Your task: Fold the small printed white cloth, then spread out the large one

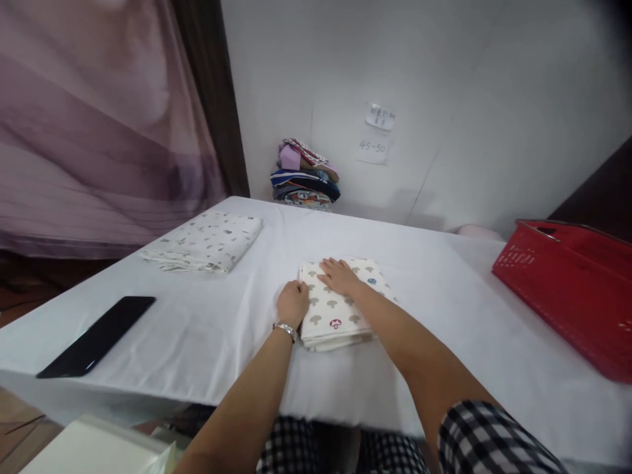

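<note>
The folded mushroom-print cloth (336,309) lies mid-counter (197,329), well left of the red basket (567,283). The right hand (340,275) rests flat and open on the cloth; the left hand (292,303) is curled against its left edge, grip indeterminate. Risk: uneven pressure could shift the layers and skew the fold.

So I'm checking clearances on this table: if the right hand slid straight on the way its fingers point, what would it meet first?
The right hand lies flat on the mushroom-print folded cloth, fingers pointing up-left. Beyond the cloth's edge is bare white tablecloth; the clothes stack at the wall probably comes first.
</note>
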`<state>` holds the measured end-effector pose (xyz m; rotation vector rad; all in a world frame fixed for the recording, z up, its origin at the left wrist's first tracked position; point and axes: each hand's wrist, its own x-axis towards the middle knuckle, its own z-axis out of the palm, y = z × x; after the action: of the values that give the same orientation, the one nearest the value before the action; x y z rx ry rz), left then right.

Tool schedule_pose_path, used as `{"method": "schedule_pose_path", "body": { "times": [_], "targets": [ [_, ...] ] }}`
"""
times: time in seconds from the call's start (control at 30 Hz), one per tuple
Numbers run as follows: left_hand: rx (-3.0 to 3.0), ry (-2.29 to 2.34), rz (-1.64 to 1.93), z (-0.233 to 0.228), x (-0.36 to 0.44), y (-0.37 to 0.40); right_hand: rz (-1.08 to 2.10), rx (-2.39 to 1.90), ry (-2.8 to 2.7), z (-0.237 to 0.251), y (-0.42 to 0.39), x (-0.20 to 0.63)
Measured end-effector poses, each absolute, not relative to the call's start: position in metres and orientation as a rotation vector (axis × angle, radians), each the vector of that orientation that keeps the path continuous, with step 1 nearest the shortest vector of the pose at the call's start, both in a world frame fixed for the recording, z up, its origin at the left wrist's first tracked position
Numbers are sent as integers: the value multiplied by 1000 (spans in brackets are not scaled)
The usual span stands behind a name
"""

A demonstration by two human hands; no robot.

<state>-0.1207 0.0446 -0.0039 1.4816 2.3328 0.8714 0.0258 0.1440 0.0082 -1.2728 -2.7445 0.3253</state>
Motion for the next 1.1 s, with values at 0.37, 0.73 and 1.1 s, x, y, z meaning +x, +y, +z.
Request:
{"method": "schedule_pose_path", "body": {
  "times": [0.37, 0.73, 1.1],
  "targets": [
    [1515, 2331, 798, 2, -121, 46, 788, -1775, -1733, 7, 125, 194],
    [1539, 2325, 765, 5, -122, 49, 1034, -1450, -1329, -11, 11, 232],
    [1553, 2330, 788, 7, -122, 50, 827, -1497, -1433, -21, -9, 221]
  ]
}}
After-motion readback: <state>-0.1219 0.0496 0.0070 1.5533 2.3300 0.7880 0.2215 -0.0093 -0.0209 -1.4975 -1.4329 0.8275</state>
